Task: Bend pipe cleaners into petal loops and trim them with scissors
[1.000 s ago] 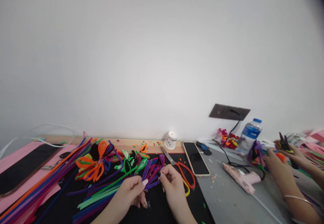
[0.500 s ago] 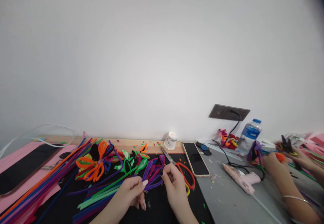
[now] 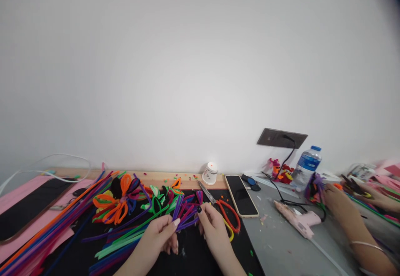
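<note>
Purple and magenta pipe cleaners span the gap between my hands above the black mat. My left hand is closed, with thumb and forefinger pinched on their left end. Opposite it, my right hand pinches their right end with thumb and forefinger. Its fingertips partly hide the strands. Just beyond my right hand lie scissors with red-orange handles. Green pipe cleaners spread beside my left hand, and green bent pieces lie behind it.
A looped orange bundle and long pipe cleaners are at left. A paper cup, a phone, a pink glue gun and a water bottle stand or lie rightward. At far right, another person's arm reaches in.
My hands have shifted slightly, still pinching the purple pipe cleaners. At far right, the other person's hands have moved a little, and the orange piece there is less visible.
</note>
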`<state>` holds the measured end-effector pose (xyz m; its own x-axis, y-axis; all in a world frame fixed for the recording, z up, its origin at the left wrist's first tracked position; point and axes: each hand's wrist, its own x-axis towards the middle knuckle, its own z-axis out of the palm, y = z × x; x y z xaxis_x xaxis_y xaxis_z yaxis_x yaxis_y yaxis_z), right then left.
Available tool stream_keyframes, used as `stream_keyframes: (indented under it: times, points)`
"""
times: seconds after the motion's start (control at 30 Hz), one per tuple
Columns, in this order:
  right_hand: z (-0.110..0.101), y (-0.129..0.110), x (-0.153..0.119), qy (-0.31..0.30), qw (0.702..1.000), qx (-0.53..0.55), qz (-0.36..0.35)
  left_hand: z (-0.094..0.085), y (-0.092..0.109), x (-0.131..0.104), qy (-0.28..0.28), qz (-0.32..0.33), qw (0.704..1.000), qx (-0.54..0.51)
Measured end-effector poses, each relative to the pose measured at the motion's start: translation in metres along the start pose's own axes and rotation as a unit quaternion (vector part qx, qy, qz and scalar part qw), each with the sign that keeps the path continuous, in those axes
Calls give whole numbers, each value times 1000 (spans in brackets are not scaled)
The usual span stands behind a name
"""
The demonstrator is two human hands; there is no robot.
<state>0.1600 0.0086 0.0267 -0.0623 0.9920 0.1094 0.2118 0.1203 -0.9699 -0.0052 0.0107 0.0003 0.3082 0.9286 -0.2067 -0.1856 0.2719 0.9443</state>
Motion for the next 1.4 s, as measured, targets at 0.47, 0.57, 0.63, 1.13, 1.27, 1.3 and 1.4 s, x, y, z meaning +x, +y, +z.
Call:
stream_keyframes:
  times: [0.47, 0.57, 0.63, 1.13, 1.27, 1.3, 1.4]
  points:
    - [1, 1, 2, -1, 993, 115, 22, 11, 13, -11, -45, 10, 996, 71]
    - [1, 0, 3, -25, 988, 144, 50, 9, 12, -8, -27, 4, 998, 49]
    - [3, -1, 2, -53, 987, 138, 62, 8, 12, -7, -19, 1, 999, 37]
    - [10, -6, -2, -80, 981, 150, 91, 10, 6, -17, -120, 24, 981, 153]
    - [10, -9, -4, -100, 980, 142, 94, 12, 9, -21, -126, 37, 973, 187]
    - [11, -9, -5, -108, 979, 144, 96, 12, 9, -21, -125, 39, 973, 192]
    - [13, -8, -6, -134, 973, 153, 104, 13, 10, -22, -129, 41, 971, 198]
